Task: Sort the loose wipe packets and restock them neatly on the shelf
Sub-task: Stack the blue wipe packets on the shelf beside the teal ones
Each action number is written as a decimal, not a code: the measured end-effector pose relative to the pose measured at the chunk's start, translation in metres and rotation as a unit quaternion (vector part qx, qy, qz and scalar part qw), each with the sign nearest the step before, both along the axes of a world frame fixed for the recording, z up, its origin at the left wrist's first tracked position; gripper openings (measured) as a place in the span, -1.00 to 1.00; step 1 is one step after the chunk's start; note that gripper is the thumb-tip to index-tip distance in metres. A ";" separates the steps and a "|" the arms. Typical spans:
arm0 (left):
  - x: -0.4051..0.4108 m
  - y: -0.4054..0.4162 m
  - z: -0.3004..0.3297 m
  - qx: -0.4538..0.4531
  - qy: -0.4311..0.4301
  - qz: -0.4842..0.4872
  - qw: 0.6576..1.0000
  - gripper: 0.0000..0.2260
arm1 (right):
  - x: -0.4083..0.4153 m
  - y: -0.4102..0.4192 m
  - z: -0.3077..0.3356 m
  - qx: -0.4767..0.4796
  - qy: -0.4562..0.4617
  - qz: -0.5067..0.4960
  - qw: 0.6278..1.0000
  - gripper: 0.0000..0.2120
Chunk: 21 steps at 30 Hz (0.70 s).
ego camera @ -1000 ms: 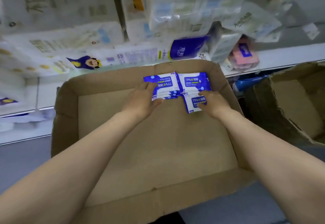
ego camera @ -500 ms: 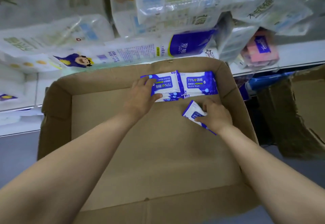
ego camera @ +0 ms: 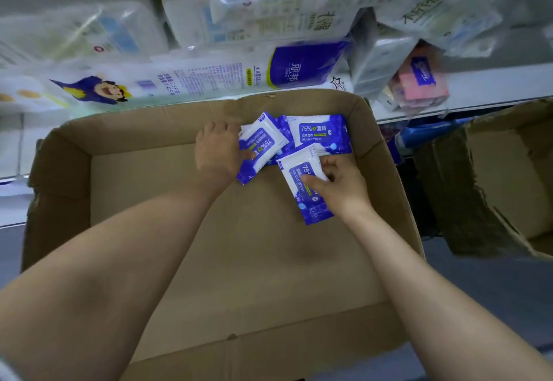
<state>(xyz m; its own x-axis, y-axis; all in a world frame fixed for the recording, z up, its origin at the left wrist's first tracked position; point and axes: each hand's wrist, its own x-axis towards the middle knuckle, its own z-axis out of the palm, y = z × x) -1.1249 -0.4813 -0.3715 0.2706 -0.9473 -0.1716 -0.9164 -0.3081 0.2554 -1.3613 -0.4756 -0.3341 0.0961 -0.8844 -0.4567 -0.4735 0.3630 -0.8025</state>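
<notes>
Someone is leaning over a big shallow box [ego camera: 209,261] with both arms reaching to its far right corner, where the blue-and-white packets [ego camera: 321,133] are lying in a loose fan. The left hand [ego camera: 217,156] is pinching a tilted packet [ego camera: 258,147] by its left edge, thumb on its face. The right hand [ego camera: 341,186] is gripping a second packet [ego camera: 302,180], thumb on top and fingers curled at its right edge; this one is lying askew, its near end pointing toward the person. At least one more packet is lying flat against the far wall, label up.

The shelf [ego camera: 493,81] is running just beyond the box, already crowded with tissue packs [ego camera: 209,78] and a pink pack [ego camera: 419,81]. A second, torn box [ego camera: 493,186] is standing to the right.

To my eye they are gathering and squaring the packets. Doing it well probably means turning each one the same way, label up, tapping the edges flush against the box wall, and holding the stack firmly, since the film looks slippery and a fanned pile could slide apart when lifted to the shelf.
</notes>
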 end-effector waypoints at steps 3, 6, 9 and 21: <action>0.010 0.013 -0.001 0.009 0.040 -0.004 0.999 -0.67 | 0.007 0.006 0.007 -0.021 0.020 0.011 1.000 -0.79; 0.023 0.040 0.006 0.029 0.171 0.046 0.984 -0.78 | 0.019 0.019 0.016 -0.046 0.043 0.020 0.998 -0.77; 0.050 0.074 0.019 0.035 0.238 0.087 0.967 -0.75 | 0.042 0.038 0.029 -0.056 0.046 0.025 0.997 -0.76; 0.174 0.261 0.071 0.008 0.282 0.110 0.953 -0.72 | 0.191 0.179 0.089 -0.086 0.042 0.083 0.992 -0.74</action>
